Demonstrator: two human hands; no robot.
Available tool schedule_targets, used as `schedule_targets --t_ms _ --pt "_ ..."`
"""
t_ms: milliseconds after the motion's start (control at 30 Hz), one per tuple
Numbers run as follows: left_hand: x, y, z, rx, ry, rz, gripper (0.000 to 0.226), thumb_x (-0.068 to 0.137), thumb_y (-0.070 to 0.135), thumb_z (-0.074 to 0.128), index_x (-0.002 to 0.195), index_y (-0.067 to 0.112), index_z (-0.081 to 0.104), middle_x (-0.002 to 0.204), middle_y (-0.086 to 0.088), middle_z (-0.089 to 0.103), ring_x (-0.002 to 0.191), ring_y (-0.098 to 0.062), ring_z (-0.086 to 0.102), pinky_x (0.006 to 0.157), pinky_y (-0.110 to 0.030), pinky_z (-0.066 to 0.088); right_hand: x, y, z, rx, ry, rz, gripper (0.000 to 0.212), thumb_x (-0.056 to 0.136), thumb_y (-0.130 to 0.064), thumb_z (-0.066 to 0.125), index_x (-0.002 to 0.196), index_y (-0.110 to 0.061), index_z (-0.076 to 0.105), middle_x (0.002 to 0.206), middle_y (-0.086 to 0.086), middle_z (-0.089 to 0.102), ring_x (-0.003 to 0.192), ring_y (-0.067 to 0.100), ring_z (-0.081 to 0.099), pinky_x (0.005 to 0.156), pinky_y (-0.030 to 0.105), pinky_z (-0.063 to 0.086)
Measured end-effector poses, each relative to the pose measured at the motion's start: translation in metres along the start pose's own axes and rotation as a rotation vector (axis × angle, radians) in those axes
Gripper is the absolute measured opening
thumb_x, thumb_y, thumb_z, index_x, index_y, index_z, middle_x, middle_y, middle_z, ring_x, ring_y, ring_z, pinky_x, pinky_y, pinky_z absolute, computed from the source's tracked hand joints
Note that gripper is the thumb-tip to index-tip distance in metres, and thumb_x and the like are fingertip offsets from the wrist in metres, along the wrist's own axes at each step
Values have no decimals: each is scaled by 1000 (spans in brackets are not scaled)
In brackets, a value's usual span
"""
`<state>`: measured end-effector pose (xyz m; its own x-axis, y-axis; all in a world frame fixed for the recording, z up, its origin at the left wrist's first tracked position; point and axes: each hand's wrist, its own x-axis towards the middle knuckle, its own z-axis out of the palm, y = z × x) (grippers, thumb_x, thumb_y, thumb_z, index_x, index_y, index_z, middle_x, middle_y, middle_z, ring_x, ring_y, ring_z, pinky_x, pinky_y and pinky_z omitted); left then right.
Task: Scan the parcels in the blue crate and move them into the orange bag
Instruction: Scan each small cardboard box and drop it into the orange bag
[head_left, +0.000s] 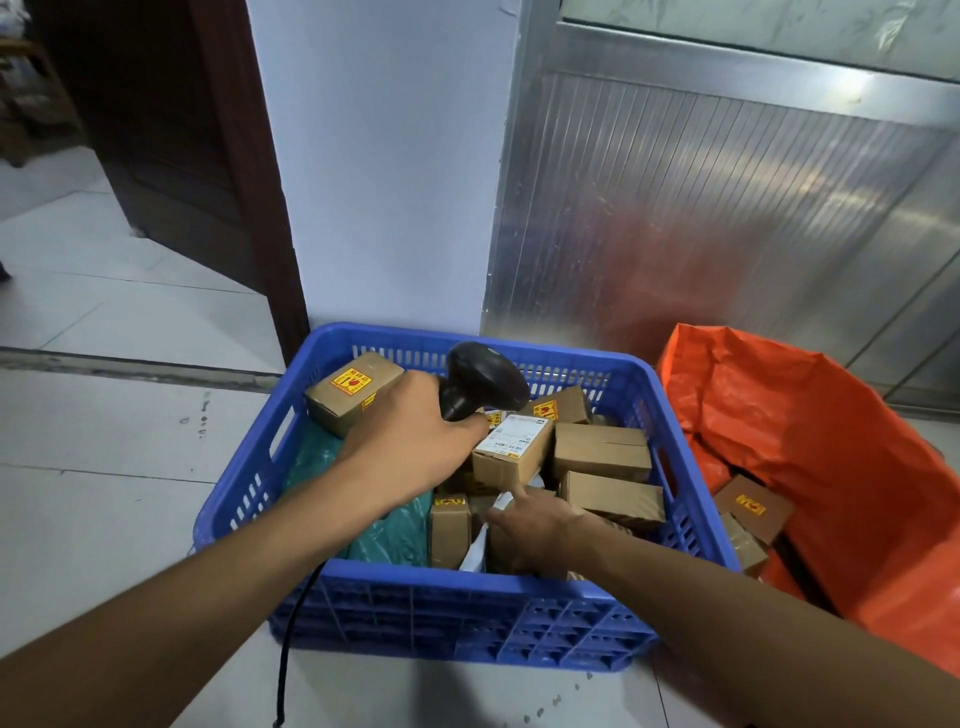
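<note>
left hand (410, 441): wrapped round a black handheld barcode scanner (480, 382)
right hand (540, 525): fingers loose, resting on the small brown cardboard parcels (602, 449)
parcels: mostly in the blue plastic crate (467, 608), a couple already in the orange plastic bag (831, 441)

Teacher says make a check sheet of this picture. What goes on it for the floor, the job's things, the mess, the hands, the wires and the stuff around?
Surface: pale tiled floor, some dark specks.
Job's things: blue crate holding many brown cardboard parcels, one with a white label facing up; green mailer bags on its left side; orange bag open to the right, parcels already inside.
Clutter: nothing seen.
Hands: left hand grips a black scanner over the labelled parcel; right hand reaches among the parcels, grasp unclear.
Cables: black scanner cable hangs outside the crate's front.
Surroundings: white wall, ribbed metal panel, dark wooden door.
</note>
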<state>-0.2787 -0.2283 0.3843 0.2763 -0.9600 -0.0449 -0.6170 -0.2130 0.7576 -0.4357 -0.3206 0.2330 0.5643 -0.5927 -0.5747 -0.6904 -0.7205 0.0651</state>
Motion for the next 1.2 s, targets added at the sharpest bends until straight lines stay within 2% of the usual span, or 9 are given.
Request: schedule_targets --t_ms 100,233,433,567,700,867,1033,1100,1200 --pt "0 0 -3 5 17 -6 21 88 35 68 77 18 60 57 0 52 57 -25 57 70 -49 59 6 -6 8 155 10 79 72 92 -43 67 151 -25 31 152 23 32 132 40 46 105 50 47" --pt "1 -1 -3 16 40 4 23 85 38 68 75 20 58 57 1 53 60 -28 60 72 -55 61 15 -12 20 333 73 190 76 86 -51 70 148 -25 34 149 21 37 135 38 41 105 48 45" --pt "1 -1 0 8 25 3 23 87 34 69 75 18 58 55 1 48 56 -26 54 65 -49 58 15 -12 22 419 115 250 77 82 -47 76 145 -27 36 148 18 37 132 37 45 102 46 48" --pt "1 -1 1 21 21 11 26 88 34 68 71 19 56 55 1 48 54 -23 53 59 -38 49 13 -11 21 422 152 264 77 80 -50 76 142 -29 37 144 16 41 125 36 51 96 45 53" --pt "1 -1 2 14 17 17 23 89 34 68 75 19 58 55 1 49 54 -22 53 59 -39 50 11 -11 18 417 210 315 64 85 -54 71 136 -31 41 137 14 47 116 32 56 88 41 54" --pt "1 -3 3 7 9 12 25 88 33 69 73 18 57 56 0 48 53 -23 52 58 -37 48 9 -10 9 565 179 357 56 84 -44 72 130 -27 45 133 11 43 112 33 56 90 43 55" --pt "0 -1 2 3 19 20 23 88 34 69 75 19 57 56 0 51 57 -25 57 67 -48 59 6 3 -5 724 180 358 64 83 -41 63 142 -25 43 138 12 45 118 29 51 97 41 51" --pt "0 -1 2 -6 11 25 21 88 33 70 78 18 58 57 0 51 58 -24 57 67 -48 59 3 10 -12 789 161 371 58 83 -39 65 137 -23 49 135 11 50 115 26 53 96 39 52" --pt "1 -1 4 -5 -1 32 20 88 31 70 80 17 59 58 0 52 57 -22 56 60 -41 53 -1 16 -18 875 148 357 39 89 -29 65 126 -20 55 115 5 55 102 20 55 83 33 54"
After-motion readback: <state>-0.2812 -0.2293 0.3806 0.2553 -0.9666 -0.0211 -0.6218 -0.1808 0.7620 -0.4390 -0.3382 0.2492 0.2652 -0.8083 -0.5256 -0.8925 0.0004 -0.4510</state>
